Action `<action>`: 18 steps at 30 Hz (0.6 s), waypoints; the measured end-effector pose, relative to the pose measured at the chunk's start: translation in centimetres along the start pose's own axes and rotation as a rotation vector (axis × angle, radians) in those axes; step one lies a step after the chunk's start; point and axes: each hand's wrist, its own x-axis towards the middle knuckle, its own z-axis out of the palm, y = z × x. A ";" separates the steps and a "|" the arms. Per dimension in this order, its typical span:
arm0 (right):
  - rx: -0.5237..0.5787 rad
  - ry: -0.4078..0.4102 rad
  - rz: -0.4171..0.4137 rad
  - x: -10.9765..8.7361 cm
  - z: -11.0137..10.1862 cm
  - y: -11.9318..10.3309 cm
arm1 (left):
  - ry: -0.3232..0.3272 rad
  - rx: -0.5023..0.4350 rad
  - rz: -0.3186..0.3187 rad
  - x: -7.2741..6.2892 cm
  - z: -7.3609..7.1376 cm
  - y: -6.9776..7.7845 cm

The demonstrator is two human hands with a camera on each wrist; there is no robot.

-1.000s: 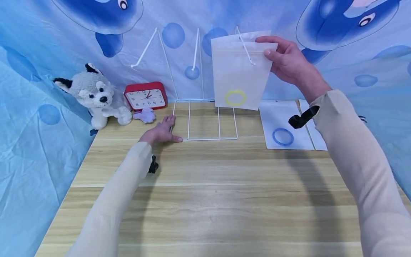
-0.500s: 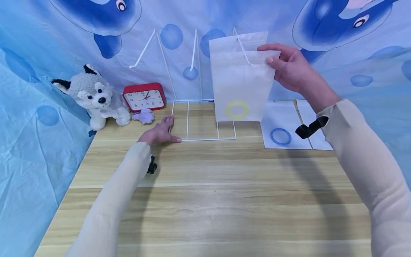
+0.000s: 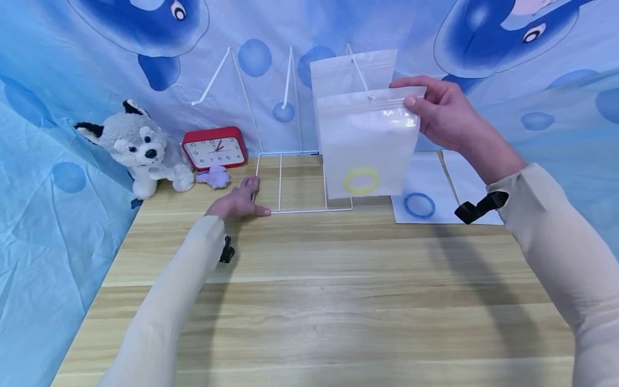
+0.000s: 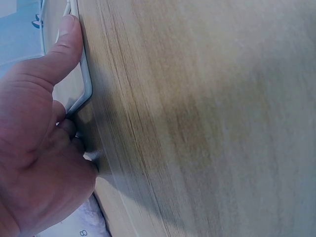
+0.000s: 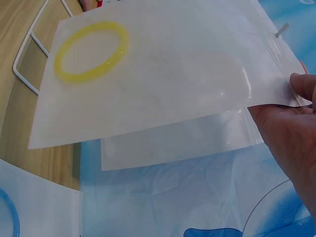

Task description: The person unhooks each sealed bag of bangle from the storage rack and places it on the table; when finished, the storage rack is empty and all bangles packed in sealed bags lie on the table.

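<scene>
— Anything readable here?

— Only the red-framed rectangular clock with a white face (image 3: pixel 214 149), standing on the wooden table against the blue backdrop. Its dial carries black numerals; 10, 11, 12, 1 and 2 run along the top, and 8, 7, 6, 5 and 4 along the bottom.

— Any brand name on it?

— Too small to tell. In the left wrist view, an "8" shows at the bottom edge.

The right hand (image 5: pixel 291 123) at the frame's right edge pinches a frosted bag (image 5: pixel 163 74). A yellow ring (image 5: pixel 91 51) shows inside, upper left
</scene>
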 end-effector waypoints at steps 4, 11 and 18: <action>0.044 -0.059 -0.044 -0.5 0.0 0.0 | 0.000 -0.021 -0.005 0.5 0.0 -0.3; 0.122 -0.118 -0.097 -1.2 0.4 -0.3 | -0.004 -0.015 -0.017 0.7 0.0 -0.5; 0.063 -0.077 -0.117 -2.2 0.7 -0.5 | 0.002 -0.015 -0.013 -0.4 0.0 0.4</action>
